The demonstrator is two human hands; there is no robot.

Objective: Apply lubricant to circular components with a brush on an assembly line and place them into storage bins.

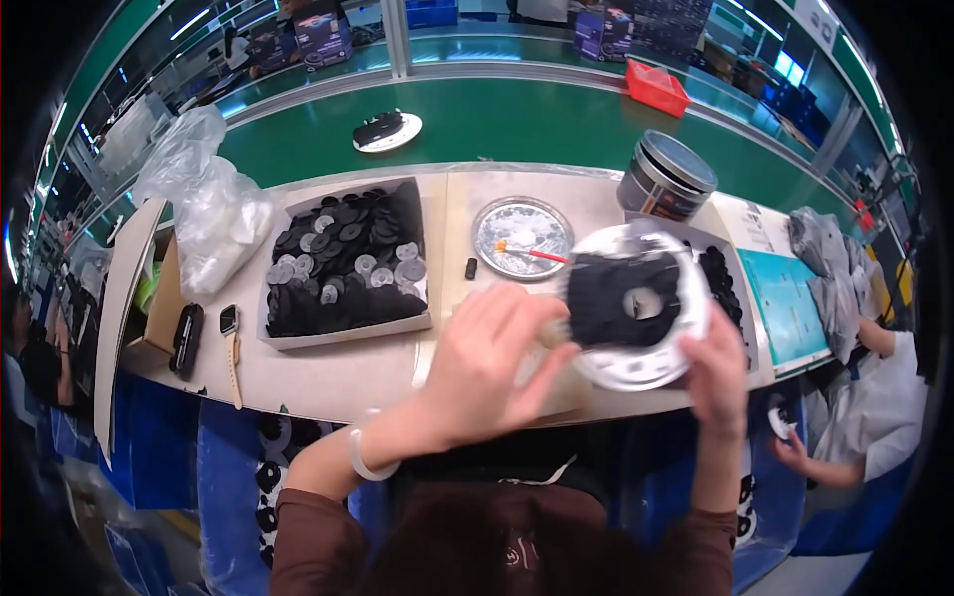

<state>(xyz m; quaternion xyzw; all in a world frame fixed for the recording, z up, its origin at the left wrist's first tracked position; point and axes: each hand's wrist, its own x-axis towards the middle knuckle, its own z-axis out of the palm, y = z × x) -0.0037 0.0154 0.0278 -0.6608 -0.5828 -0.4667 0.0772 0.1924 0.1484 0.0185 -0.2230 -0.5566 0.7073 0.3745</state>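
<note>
My right hand (717,372) is closed on the rim of a white round plate (631,372), holding it tilted above the worktable. A black round part (599,298) with a hole in its middle covers much of the plate, and motion blurs both. Beside the plate's left edge, my left hand (497,358) is closed, its thumb and fingers pinched around something small and beige that I cannot make out. Behind the plate lies a shallow round metal dish (524,211) with whitish smears, and a red-handled brush (542,254) rests across it.
An open carton (348,341) of black and clear discs stands left, near a plastic bag (204,214) and a watch (233,348). A dark tin (668,177) and a box of small black parts (717,273) stand right. A similar plate (402,139) lies on the green belt (497,119). A co-worker's hand (792,454) is at right.
</note>
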